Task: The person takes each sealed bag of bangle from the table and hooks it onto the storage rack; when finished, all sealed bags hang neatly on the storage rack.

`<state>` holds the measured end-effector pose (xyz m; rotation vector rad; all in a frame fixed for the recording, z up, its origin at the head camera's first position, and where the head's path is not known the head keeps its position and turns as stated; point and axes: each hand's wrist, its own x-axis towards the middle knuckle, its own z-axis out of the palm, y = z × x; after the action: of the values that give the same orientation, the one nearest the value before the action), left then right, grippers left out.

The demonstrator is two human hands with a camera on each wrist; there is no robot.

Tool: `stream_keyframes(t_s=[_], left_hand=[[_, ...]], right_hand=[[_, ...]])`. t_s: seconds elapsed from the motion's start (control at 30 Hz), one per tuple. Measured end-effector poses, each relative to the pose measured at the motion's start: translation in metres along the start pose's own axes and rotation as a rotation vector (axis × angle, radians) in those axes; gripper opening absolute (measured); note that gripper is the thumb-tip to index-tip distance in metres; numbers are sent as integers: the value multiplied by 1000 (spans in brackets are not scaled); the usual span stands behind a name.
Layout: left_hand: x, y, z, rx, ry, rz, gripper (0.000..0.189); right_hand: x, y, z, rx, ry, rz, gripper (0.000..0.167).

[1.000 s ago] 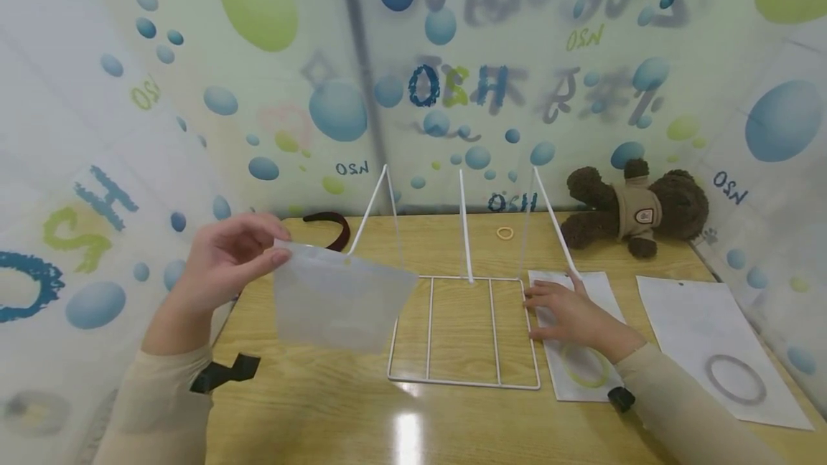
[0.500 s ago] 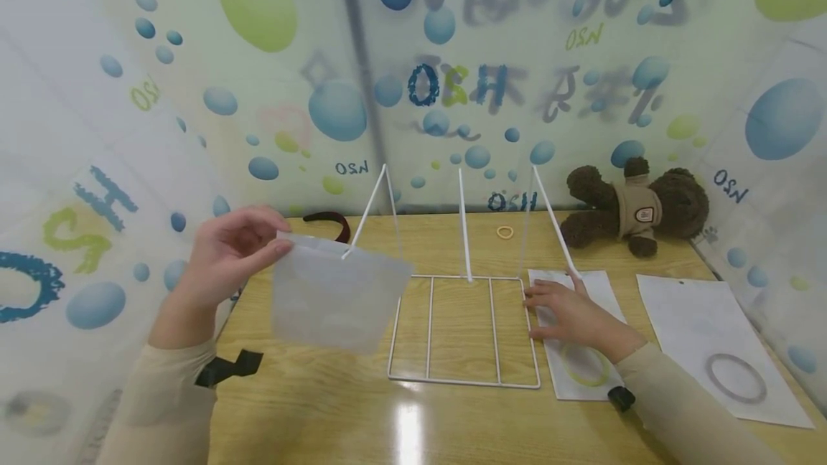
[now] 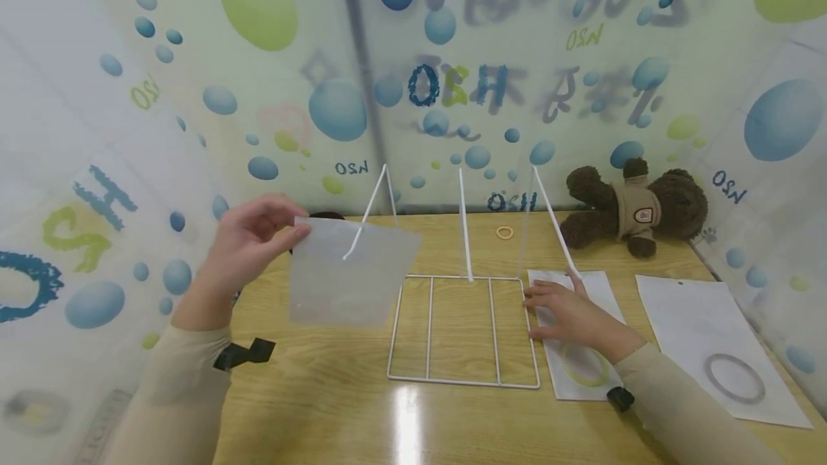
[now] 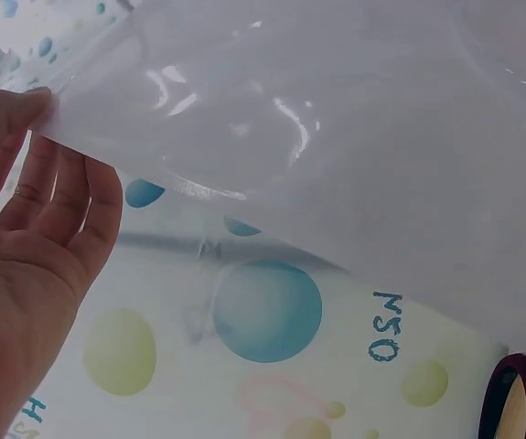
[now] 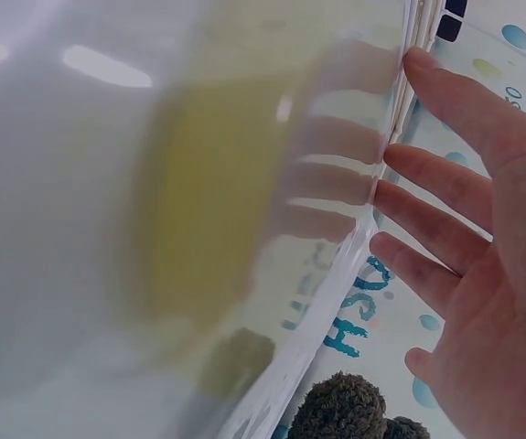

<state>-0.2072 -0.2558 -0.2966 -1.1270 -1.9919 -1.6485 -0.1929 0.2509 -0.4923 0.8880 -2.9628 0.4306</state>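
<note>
My left hand (image 3: 258, 232) pinches the upper left corner of a frosted, see-through plastic bag (image 3: 342, 293), thumb against fingers, and the bag hangs down over the table. The left prong (image 3: 357, 237) of a white wire rack (image 3: 431, 329) crosses in front of the bag's upper part, its tip showing against the plastic. My right hand (image 3: 571, 311) rests by the rack's right side, fingers fairly straight, fingertips at the side wire. Under it lies a whitish flat bag (image 3: 604, 285) with a yellow-green ring (image 3: 597, 382), which fills much of the right wrist view.
A larger whitish flat bag (image 3: 685, 314) with a grey ring (image 3: 735, 379) lies at the right. A brown teddy bear (image 3: 678, 203) is behind. A small yellow ring (image 3: 505, 233) lies beyond the rack. A dark headband (image 4: 517, 366) is partly hidden by the left hand's bag.
My left hand has moved up and to the right with the frosted bag, which now lies behind more of the left prong and covers most of the headband. The right hand stays put.
</note>
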Motion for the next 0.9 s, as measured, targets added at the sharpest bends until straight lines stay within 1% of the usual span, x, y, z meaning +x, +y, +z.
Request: stream_keyframes(t_s=[0.2,0.33,0.47,0.6,0.7,0.9], left_hand=[[9,-8,1,124,7,-47,19],[16,-18,1,181,14,-50,19],[21,-29,2,179,17,-26,21],[24,-38,4,149,40,-28,22],[26,-43,5,161,66,-61,20],[29,-51,5,221,105,-139,17]], right_hand=[[-1,1,0,-5,12,-4,55],[-2,1,0,10,13,6,54],[-3,-1,-1,34,6,20,54],[-4,-2,-1,42,11,16,54],[-3,-1,1,40,25,1,54],[-1,1,2,39,32,-11,55]])
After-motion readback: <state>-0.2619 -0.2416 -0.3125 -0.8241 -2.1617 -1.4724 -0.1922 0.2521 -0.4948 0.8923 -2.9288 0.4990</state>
